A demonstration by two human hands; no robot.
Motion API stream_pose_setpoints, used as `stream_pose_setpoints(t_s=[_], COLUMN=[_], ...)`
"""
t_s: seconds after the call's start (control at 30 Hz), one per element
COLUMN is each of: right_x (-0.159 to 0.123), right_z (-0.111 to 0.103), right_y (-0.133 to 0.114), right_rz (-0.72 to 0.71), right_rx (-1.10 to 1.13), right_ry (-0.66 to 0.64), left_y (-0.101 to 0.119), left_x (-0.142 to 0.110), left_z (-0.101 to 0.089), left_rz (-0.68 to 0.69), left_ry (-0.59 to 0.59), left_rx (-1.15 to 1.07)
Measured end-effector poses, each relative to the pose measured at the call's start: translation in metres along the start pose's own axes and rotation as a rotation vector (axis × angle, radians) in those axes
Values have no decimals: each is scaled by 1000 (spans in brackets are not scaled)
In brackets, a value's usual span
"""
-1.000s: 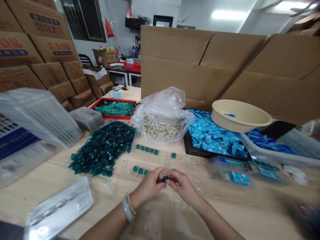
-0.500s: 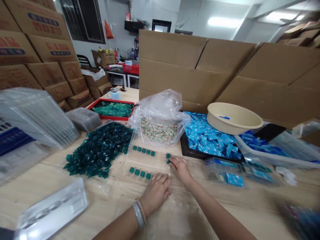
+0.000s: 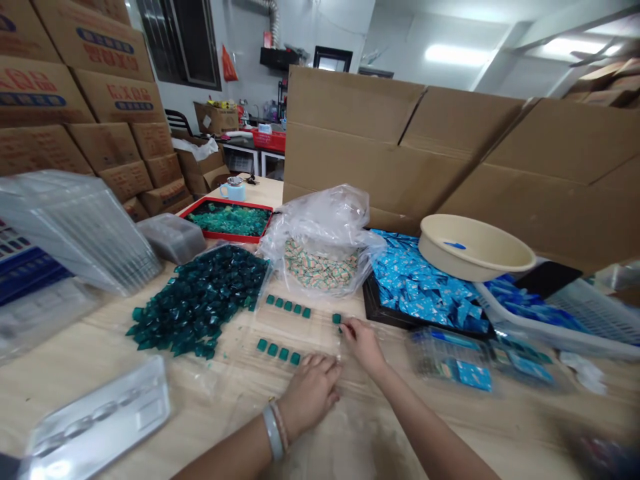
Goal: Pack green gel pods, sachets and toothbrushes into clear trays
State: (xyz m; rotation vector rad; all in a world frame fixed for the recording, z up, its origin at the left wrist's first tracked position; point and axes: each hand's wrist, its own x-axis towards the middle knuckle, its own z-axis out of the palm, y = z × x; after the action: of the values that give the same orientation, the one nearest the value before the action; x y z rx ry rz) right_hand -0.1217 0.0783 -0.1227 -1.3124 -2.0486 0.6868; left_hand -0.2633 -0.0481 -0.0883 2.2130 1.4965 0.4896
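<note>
My left hand [image 3: 311,388] rests palm down on a clear plastic tray [image 3: 295,330] on the wooden table, fingers curled, just right of a row of small green squares [image 3: 279,351]. My right hand [image 3: 364,345] reaches forward with its fingertips pinched on a small green piece [image 3: 341,329] below a lone green square [image 3: 337,318]. A second row of green squares [image 3: 289,305] lies farther back. A heap of dark green wrapped sweets [image 3: 200,297] sits to the left.
A clear bag of striped sweets [image 3: 320,267], a black tray of blue packets [image 3: 425,287], a beige basin [image 3: 475,247], a red tray [image 3: 227,219], stacked clear trays [image 3: 80,230] and a cardboard wall [image 3: 450,147] surround the work spot.
A second ago both hands met over a green piece near the table's front. The right hand then reached forward to the lone square; the left hand settled flat on the tray.
</note>
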Motion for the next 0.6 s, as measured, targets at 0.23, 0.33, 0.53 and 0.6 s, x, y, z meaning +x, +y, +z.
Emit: stream_pose_setpoints(t_s=[0.23, 0.33, 0.53, 0.6], right_x=[14, 12, 8, 6], right_z=[7, 8, 14, 12], right_y=[18, 22, 18, 16], right_rz=[143, 125, 10, -32], right_rx=[181, 262, 303, 296], right_ry=[-9, 0, 15, -9], left_y=[2, 2, 1, 1], left_x=[0, -1, -2, -2], left_z=[-1, -1, -1, -1], left_rz=[-7, -3, 12, 22], left_ry=[-16, -20, -1, 0], left_rx=[16, 26, 28, 27])
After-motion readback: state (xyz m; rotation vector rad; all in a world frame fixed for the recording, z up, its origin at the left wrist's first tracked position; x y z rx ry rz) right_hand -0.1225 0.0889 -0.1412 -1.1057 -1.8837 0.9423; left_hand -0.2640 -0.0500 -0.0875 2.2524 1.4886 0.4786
